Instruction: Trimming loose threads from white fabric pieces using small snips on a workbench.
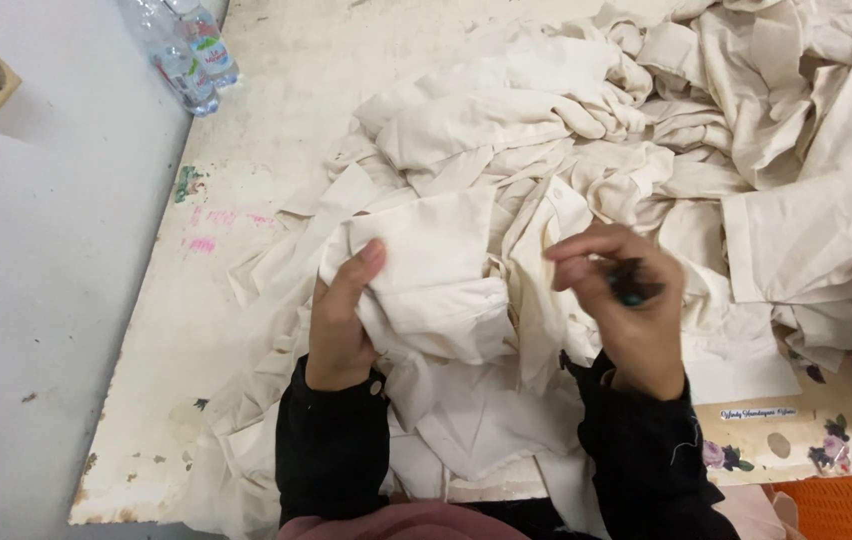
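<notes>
The left hand (346, 315) is gripping a bunched fold of cream cloth (436, 270), thumb pressing on top, at the near edge of the worn white table (246, 130). The right hand (621, 300) is closing its fingers round a small dark tool (634, 282), just beside the fold. More cream garments (746, 120) are lying heaped behind, and plastic bottles (191, 50) are standing at the far corner.

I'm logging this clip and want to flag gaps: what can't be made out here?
Head view:
- Dark tool: mostly hidden inside the right hand; kind unclear.
- Cream cloth gripped by the left hand: folds hide its shape.
- Bottles: cut by top edge.
- Orange crate: cut by bottom edge.
</notes>
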